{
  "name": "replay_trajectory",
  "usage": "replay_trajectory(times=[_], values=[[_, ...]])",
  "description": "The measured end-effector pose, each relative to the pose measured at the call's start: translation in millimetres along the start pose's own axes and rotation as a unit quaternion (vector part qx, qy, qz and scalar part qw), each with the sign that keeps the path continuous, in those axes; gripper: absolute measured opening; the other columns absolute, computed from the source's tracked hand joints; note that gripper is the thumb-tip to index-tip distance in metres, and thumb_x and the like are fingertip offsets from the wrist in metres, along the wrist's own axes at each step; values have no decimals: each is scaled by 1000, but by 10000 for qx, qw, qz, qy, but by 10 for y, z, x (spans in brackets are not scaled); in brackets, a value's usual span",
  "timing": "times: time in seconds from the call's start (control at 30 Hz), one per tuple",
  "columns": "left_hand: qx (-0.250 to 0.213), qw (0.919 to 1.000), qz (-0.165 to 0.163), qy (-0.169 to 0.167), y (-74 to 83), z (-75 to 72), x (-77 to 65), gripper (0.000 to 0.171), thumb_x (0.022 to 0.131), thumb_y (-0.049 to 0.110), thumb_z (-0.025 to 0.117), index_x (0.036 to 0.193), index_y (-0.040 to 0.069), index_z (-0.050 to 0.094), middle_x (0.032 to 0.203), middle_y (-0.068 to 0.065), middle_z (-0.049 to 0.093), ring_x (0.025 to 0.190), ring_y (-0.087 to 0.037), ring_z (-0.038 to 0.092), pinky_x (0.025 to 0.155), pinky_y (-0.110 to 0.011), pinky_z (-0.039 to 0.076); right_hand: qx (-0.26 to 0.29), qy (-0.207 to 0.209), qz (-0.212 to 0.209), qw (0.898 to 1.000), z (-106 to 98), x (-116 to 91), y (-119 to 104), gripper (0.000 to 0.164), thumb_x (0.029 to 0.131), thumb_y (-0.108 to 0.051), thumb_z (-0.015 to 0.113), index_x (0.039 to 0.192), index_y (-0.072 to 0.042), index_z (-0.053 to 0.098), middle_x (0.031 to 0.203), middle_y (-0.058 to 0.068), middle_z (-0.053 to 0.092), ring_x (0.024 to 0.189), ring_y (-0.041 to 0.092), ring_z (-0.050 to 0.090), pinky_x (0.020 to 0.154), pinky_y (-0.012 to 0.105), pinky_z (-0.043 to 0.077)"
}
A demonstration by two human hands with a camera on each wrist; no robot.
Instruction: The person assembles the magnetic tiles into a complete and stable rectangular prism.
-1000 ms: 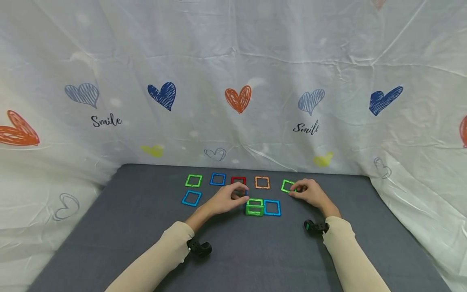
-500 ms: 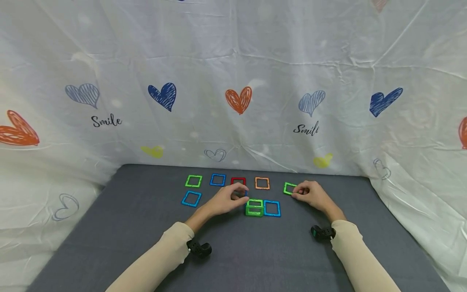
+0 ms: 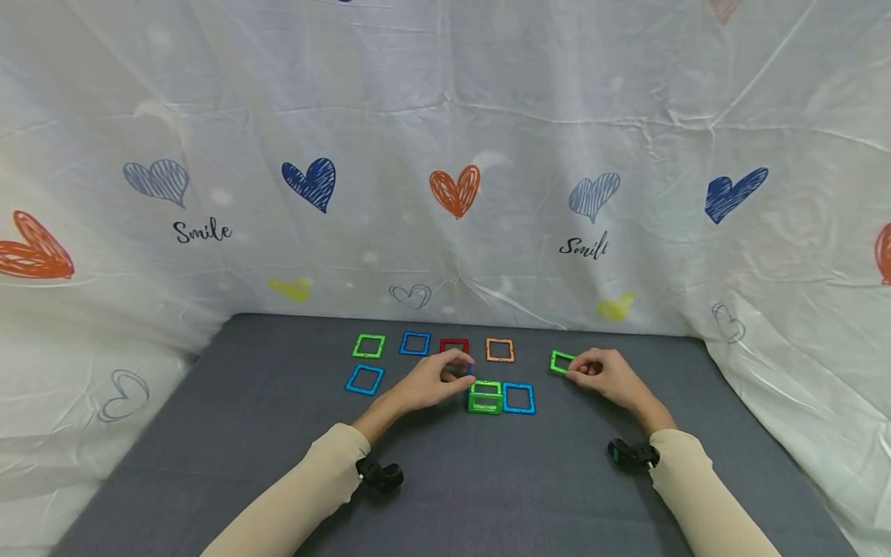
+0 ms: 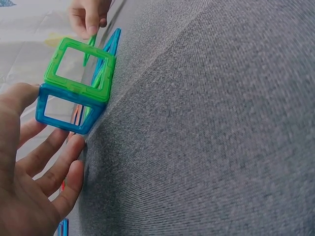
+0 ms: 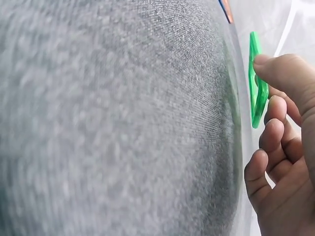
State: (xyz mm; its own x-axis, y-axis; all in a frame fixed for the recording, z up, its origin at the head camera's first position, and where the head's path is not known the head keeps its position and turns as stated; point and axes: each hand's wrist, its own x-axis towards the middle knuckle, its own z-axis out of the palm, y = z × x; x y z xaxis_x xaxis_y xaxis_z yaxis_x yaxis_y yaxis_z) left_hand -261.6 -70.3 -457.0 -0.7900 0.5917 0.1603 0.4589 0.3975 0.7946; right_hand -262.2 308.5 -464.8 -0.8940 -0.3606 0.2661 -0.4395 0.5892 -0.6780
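Green plastic shows in the square frame [image 5: 260,109] pinched between the thumb and fingers of the right hand [image 3: 611,377], tilted and just above the grey cloth-covered counter [image 3: 480,480]. Near the middle of that counter stands a boxlike build [image 3: 485,394] of green and blue plastic square frames. The left hand [image 3: 433,382] holds its upright blue side [image 4: 61,126], thumb on an upper corner and the other fingers curved about the lower edge; whether every finger touches cannot be told. A flat blue square frame [image 3: 519,411] lies against the build's right side. Behind, in a loose row, lie a green square frame [image 3: 367,355], a darker blue one [image 3: 414,353], a red one [image 3: 455,340] partly hidden by the left hand, and an orange one [image 3: 500,360]. One more blue square frame [image 3: 361,390] lies in front of the row's green one. Cream sleeves [image 3: 292,491] cover both forearms, with a black camera at each wrist. Past the counter hangs a white curtain [image 3: 376,100] printed with hearts.
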Motion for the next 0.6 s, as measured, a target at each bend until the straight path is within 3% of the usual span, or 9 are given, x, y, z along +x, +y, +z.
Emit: replay_trajectory(times=[0.6], values=[[73, 10000, -14, 8, -10, 7, -5, 38, 103, 25, 65, 133, 2, 61, 123, -10, 64, 101, -21, 69, 86, -35, 54, 196, -4, -311, 9993, -80, -98, -163, 8, 91, -1, 77, 91, -9, 74, 84, 1, 60, 69, 15, 52, 60, 26, 44]])
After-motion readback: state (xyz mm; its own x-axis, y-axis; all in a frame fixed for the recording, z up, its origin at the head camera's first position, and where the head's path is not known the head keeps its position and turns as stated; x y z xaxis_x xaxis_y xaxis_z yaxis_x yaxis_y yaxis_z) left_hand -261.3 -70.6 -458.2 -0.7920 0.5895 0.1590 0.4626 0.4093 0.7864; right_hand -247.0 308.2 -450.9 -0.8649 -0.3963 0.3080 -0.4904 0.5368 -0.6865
